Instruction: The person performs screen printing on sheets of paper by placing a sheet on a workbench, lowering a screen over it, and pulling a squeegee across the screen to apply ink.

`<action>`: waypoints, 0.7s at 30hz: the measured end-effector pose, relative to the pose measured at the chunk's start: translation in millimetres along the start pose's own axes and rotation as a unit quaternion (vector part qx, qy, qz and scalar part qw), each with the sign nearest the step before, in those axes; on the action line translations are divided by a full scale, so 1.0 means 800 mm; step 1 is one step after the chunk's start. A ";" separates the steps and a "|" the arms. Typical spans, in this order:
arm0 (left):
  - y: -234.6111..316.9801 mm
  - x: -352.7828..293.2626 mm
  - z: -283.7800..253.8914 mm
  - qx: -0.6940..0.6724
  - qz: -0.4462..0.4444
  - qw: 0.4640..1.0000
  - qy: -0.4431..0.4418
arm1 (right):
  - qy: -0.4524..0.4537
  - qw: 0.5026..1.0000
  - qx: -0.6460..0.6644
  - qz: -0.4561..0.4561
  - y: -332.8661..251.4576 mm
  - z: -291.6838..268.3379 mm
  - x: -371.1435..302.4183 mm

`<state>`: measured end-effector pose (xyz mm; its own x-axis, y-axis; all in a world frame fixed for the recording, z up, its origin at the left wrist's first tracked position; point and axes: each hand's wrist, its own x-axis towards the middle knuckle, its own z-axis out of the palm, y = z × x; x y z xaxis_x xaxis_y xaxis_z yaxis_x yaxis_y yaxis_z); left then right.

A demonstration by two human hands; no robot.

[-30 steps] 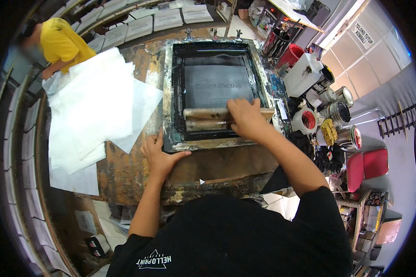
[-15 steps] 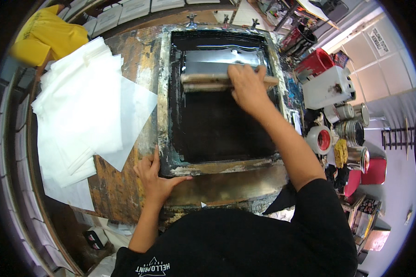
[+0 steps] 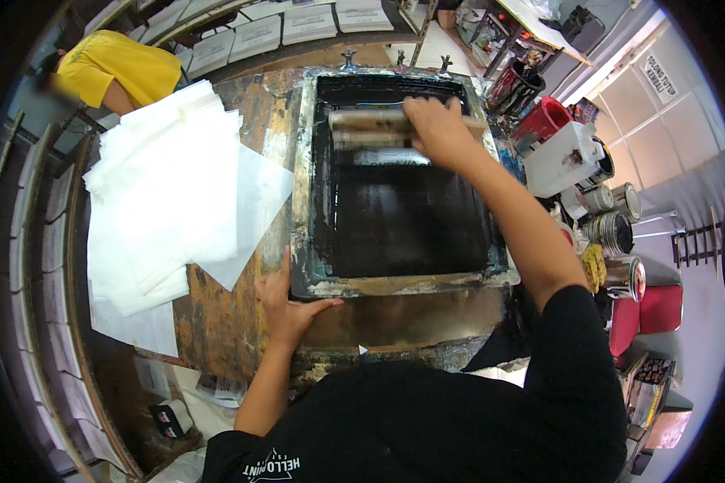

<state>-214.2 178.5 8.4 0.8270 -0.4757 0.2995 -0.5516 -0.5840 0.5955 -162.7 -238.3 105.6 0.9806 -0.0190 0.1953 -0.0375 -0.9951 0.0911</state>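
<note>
Right hand (image 3: 437,127) clasping blurred wooden squeegee (image 3: 370,129) at screen frame's (image 3: 304,201) far end, left hand (image 3: 286,306) pressing frame's near corner, fingertips hidden

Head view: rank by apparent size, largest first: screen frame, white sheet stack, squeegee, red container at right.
1. screen frame and white sheet stack: look about alike in area, so no order between them.
2. squeegee, held by the right hand.
3. red container: clearly smaller, though fisheye bending near the rim makes this looser.

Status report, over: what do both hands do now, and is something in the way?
Right hand grips squeegee at far end of screen frame. Left hand presses frame's near corner. White paper stack lies left, apart. Nothing blocks.
</note>
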 end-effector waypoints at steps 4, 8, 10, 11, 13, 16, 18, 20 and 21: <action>0.005 0.001 0.005 -0.041 0.015 0.999 0.019 | 0.002 0.999 0.047 -0.019 -0.078 -0.041 -0.147; 0.042 0.010 -0.001 -0.246 -0.041 0.967 0.051 | 0.016 0.999 0.028 0.025 -0.136 -0.093 -0.206; 0.069 0.028 -0.011 -0.322 0.002 0.939 0.118 | 0.050 0.997 0.030 0.060 -0.150 -0.130 -0.209; 0.082 0.041 -0.019 -0.352 -0.002 0.928 0.126 | 0.124 0.990 0.031 0.056 -0.151 -0.148 -0.205; 0.101 0.074 -0.035 -0.405 0.000 0.901 0.156 | 0.192 0.979 0.034 0.065 -0.138 -0.180 -0.183; 0.099 0.156 -0.035 -0.430 0.138 0.854 0.259 | 0.276 0.960 0.002 0.050 -0.099 -0.218 -0.125; 0.079 0.214 -0.013 -0.430 0.166 0.847 0.265 | 0.317 0.947 -0.018 0.040 -0.084 -0.244 -0.091; 0.050 0.249 0.023 -0.322 -0.006 0.936 0.138 | 0.308 0.950 -0.034 0.040 -0.076 -0.267 -0.067; 0.038 0.267 0.049 -0.270 -0.102 0.956 0.061 | 0.279 0.958 -0.034 0.056 -0.071 -0.279 -0.059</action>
<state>-58.7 33.6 60.8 0.9357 -0.2898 0.2011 -0.2686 -0.2160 0.9387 -249.8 -159.5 308.8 0.7141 -0.0525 0.6981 -0.1686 -0.9807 0.0987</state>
